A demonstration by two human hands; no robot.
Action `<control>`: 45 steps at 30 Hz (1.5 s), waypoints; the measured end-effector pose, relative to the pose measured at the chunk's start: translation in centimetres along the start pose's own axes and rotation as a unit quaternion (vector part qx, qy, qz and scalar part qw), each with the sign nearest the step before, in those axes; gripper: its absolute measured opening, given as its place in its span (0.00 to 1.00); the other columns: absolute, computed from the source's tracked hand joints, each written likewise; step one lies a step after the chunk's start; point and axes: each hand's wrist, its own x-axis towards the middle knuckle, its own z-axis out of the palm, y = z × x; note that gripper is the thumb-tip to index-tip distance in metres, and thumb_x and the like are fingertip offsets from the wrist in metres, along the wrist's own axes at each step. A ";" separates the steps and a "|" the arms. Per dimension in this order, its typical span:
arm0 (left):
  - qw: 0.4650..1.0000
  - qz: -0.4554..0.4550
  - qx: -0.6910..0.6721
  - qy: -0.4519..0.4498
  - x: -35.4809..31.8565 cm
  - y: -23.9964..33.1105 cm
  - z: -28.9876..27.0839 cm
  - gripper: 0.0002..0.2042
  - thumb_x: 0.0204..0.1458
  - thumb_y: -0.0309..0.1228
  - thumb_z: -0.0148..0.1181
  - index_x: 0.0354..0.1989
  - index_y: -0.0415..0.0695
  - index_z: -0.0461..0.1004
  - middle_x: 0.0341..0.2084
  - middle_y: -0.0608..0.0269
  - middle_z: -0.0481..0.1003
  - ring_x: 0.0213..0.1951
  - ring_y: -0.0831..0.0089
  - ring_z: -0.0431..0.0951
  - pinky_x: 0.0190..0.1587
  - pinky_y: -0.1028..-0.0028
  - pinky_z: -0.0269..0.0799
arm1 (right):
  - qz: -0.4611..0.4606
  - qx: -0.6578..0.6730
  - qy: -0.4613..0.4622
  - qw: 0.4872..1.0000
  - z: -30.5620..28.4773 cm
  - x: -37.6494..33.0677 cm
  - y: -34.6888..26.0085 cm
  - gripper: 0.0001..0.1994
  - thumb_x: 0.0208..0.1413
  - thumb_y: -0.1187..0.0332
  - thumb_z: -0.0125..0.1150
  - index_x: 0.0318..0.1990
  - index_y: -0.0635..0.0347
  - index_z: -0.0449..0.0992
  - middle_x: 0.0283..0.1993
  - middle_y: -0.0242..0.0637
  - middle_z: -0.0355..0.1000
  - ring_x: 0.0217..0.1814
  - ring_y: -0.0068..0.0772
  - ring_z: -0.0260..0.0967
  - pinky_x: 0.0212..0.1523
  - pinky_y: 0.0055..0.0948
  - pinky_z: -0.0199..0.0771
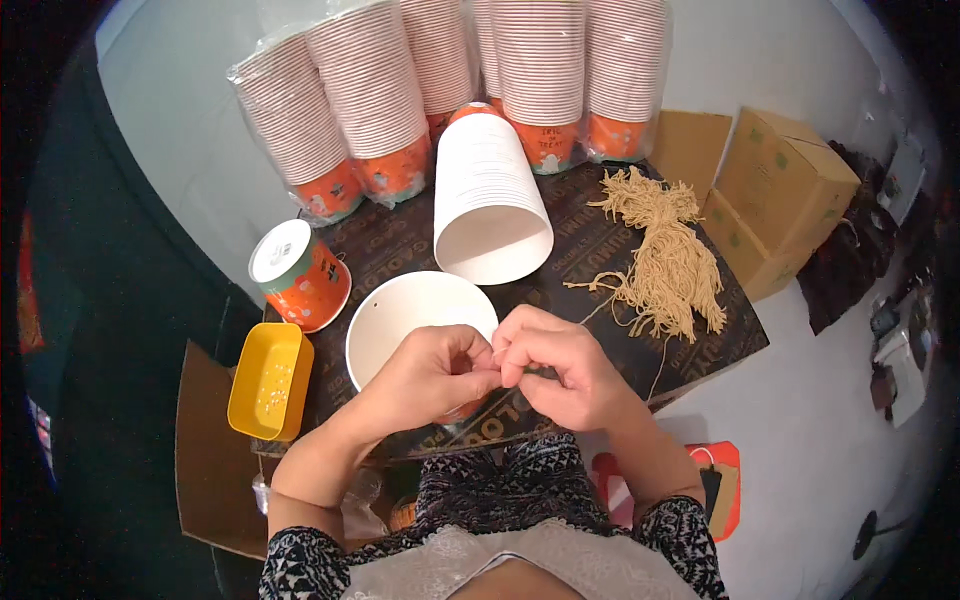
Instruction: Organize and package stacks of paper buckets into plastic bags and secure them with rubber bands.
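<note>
My left hand [437,372] is closed in a pinch, thumb against fingers, at the right side of an open white-lined paper bucket [400,310]. My right hand [566,372] is also closed, its fingertips meeting the left ones just beside the bucket's rim. Whatever lies between the fingertips is too small and covered to make out. The bucket stands upright with a small dark hole near its far rim; a bit of its orange outside shows below my hands. From a bundle of tan string [665,265] at the right, one thin strand runs to the edge of my right hand.
Beyond the bucket, a nested stack of white-lined buckets [487,200] lies on its side. An upside-down orange bucket [305,285] and a yellow tray [243,385] with small pale bits stand left. Wrapped bucket stacks [365,90] line the back; cardboard boxes [775,190] are right of the table.
</note>
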 end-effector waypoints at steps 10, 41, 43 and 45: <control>0.999 -0.022 -0.024 0.023 1.5 -0.1 -0.9 0.04 0.56 0.24 0.59 0.30 0.37 0.75 0.20 0.70 0.72 0.21 0.86 0.67 0.22 0.82 0.61 | 0.008 -0.188 0.035 0.982 -0.3 -0.4 1.2 0.15 0.44 0.81 0.57 0.43 0.68 0.71 0.45 0.47 0.66 0.45 0.46 0.69 0.44 0.35 0.71; 0.988 0.050 0.117 0.084 4.5 -0.8 -0.3 0.06 0.50 0.19 0.59 0.32 0.38 0.67 0.26 0.57 0.74 0.31 0.72 0.76 0.30 0.72 0.70 | -0.044 -0.196 0.099 0.975 0.1 0.7 6.8 0.10 0.52 0.82 0.54 0.43 0.71 0.71 0.46 0.48 0.69 0.48 0.48 0.70 0.47 0.37 0.72; 0.950 0.148 0.237 0.137 4.5 -1.0 0.3 0.06 0.50 0.19 0.59 0.33 0.38 0.68 0.27 0.55 0.74 0.31 0.67 0.77 0.32 0.71 0.71 | -0.008 -0.155 0.099 0.983 0.3 0.7 6.7 0.10 0.53 0.83 0.52 0.43 0.71 0.71 0.46 0.47 0.68 0.47 0.47 0.70 0.46 0.35 0.72; 0.867 0.249 0.380 0.203 4.4 -1.2 0.6 0.08 0.47 0.18 0.59 0.34 0.37 0.67 0.29 0.47 0.72 0.32 0.52 0.77 0.33 0.64 0.73 | 0.000 -0.143 0.105 0.984 0.6 0.9 6.6 0.10 0.54 0.83 0.51 0.44 0.71 0.72 0.46 0.47 0.68 0.46 0.46 0.70 0.45 0.34 0.72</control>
